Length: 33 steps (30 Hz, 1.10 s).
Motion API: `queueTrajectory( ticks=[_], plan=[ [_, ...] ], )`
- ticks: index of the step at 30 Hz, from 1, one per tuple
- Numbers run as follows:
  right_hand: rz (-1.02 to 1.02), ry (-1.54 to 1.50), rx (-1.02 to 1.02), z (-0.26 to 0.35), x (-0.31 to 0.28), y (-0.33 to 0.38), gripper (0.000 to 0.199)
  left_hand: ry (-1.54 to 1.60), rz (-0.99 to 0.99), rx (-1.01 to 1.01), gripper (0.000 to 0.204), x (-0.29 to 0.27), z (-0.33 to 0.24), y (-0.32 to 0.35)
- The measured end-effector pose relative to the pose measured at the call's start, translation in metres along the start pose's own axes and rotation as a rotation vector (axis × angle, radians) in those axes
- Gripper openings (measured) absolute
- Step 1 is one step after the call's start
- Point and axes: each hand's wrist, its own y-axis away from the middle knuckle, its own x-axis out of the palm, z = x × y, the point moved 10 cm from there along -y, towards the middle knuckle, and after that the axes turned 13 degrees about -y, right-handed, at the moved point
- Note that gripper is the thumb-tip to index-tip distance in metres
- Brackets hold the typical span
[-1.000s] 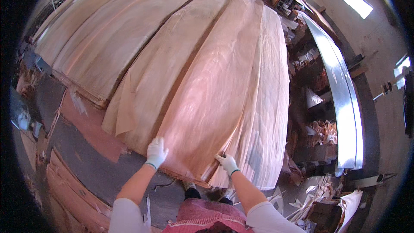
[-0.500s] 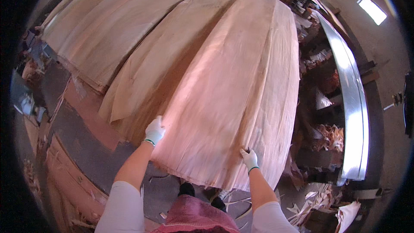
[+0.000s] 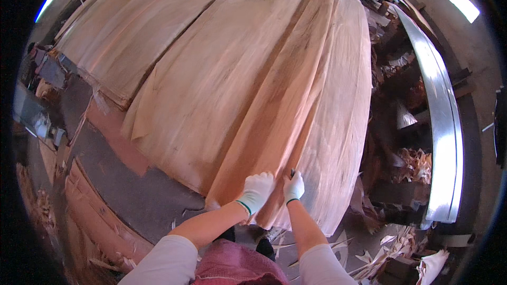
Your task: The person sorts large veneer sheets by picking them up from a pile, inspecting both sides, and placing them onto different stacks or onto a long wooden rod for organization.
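Long, thin sheets of wood veneer [image 3: 211, 84] lie stacked before me, running away from my body. On top is a brownish veneer sheet [image 3: 269, 111] with lengthwise folds. My left hand [image 3: 257, 191], in a white glove, is closed on this sheet near its front end, fingers curled. Just to its right, my right hand [image 3: 294, 186], gloved too, is closed around a small dark object [image 3: 293, 173] whose tip pokes out above the fingers. The rest of that object is hidden, so its kind cannot be told. This hand rests by a fold in the veneer.
Another veneer stack [image 3: 137, 37] lies to the left, across a dark gap. On the right runs a long shiny metal beam [image 3: 441, 142], with torn veneer scraps [image 3: 412, 166] beside it. More scraps [image 3: 388, 248] litter the floor at lower right. Reddish-brown boards [image 3: 100, 216] lie at lower left.
My left hand has moved right, close to my right hand, bringing the top sheet's left part along. More of the paler veneer underneath shows on the left. My right hand has shifted slightly.
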Motion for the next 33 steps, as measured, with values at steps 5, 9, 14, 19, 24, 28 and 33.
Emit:
queueTrajectory(
  ticks=[5, 9, 14, 19, 24, 28, 33],
  plan=[
    [0.122, -0.223, 0.08, -0.01, -0.003, -0.005, 0.042, 0.175, 0.172, -0.105, 0.046, -0.012, 0.051, -0.009],
    [0.12, -0.671, 0.302, -0.026, 0.012, -0.012, 0.055, 0.005, -0.214, -0.46, 0.057, 0.021, 0.174, -0.018],
    [0.2, -0.203, 0.144, 0.027, 0.0, -0.011, 0.055, 0.22, 0.164, -0.496, 0.058, 0.066, 0.196, -0.032],
    [0.157, -0.102, 0.143, 0.066, 0.01, -0.007, 0.041, 0.215, 0.207, -0.472, 0.042, 0.062, 0.179, -0.05],
    [0.176, -0.336, 0.124, 0.101, 0.03, 0.0, 0.049, 0.493, 0.06, -0.2, 0.035, 0.011, 0.101, -0.057],
    [0.18, -0.04, 0.223, 0.154, 0.025, 0.005, 0.057, 0.594, 0.164, -0.125, 0.046, 0.055, 0.072, -0.051],
    [0.204, 0.184, 0.127, 0.153, 0.044, -0.01, 0.044, 1.054, 0.173, 0.099, 0.039, 0.055, 0.077, -0.048]
  ],
)
